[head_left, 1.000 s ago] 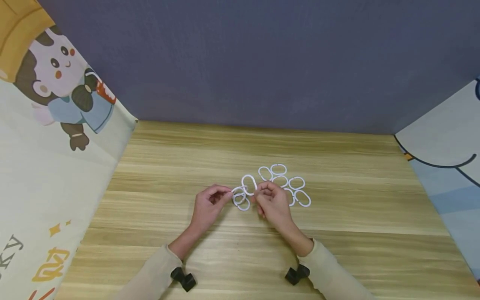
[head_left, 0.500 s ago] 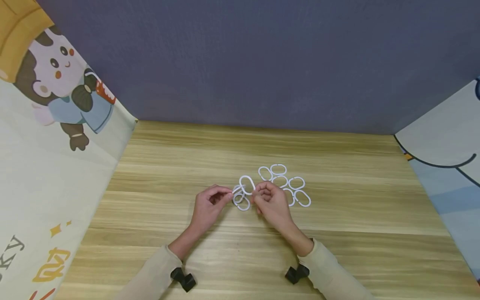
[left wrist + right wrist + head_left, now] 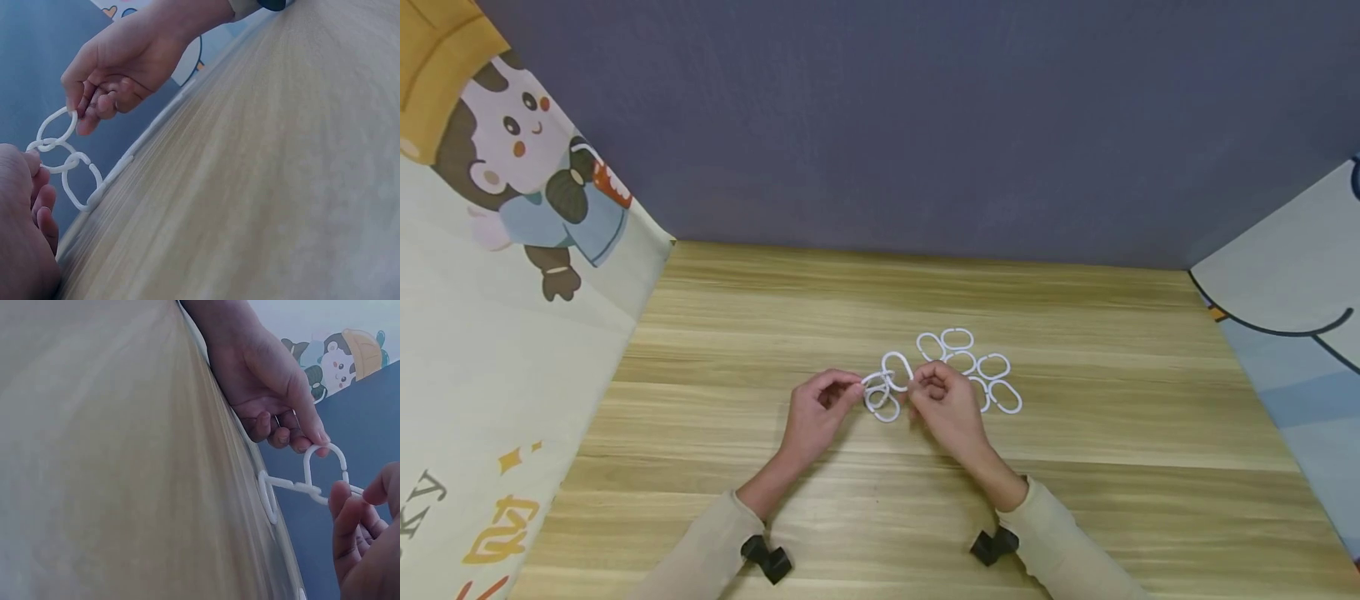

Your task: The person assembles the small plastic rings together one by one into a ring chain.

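My left hand pinches a white oval ring between thumb and fingertips. Opposite it, my right hand pinches another white ring, held up on edge. In the left wrist view these two rings cross through each other. More white links hang below them, interlocked, with the lowest reaching the tabletop. A narrow gap shows in the side of the lowest link. The fingers partly hide the ends of the held rings.
Several loose white oval rings lie in a cluster beyond and right of my right hand. The wood-grain table meets a dark blue wall behind. Printed cartoon panels stand at both sides.
The ring in my right hand has shifted slightly left, then back right. The ring in my left hand has tilted a little. The loose rings have stayed put.
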Demonstrator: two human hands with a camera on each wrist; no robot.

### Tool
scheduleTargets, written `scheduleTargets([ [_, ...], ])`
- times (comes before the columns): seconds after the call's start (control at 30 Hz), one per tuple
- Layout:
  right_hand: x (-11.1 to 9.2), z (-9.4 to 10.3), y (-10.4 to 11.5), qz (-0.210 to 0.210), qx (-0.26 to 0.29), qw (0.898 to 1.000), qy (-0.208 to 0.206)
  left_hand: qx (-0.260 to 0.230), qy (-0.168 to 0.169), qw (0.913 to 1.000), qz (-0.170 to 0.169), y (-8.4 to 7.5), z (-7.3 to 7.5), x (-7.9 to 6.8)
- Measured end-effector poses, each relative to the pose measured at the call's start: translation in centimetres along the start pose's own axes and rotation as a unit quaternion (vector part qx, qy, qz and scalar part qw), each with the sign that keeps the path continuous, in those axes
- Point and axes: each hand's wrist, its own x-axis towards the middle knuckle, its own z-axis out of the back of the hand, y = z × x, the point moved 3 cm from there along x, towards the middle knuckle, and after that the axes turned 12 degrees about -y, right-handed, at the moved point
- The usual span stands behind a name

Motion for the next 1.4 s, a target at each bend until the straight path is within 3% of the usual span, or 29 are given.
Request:
scheduleTargets([
  [0.4, 0.7, 0.4, -0.2, -0.011, 0.028, 1.000, -0.008, 0.011, -0.023, 0.9993, 0.026, -0.2, -0.1, 0.1],
  [0.73, 1.4, 1.0, 0.2, -0.055, 0.078, 0.995, 0.003, 0.009, -0.030, 0.9984, 0.046, 0.0, -0.2, 0.3],
  [1.1, 1.6, 1.2, 0.5, -0.088, 0.119, 0.989, 0.024, 0.070, -0.009, 0.9975, 0.000, 0.4, -0.7, 0.5],
  [1.4, 1.4, 0.9, 0.1, -0.098, 0.129, 0.986, 0.049, 0.019, -0.010, 0.9998, 0.003, 0.3, -0.7, 0.5],
])
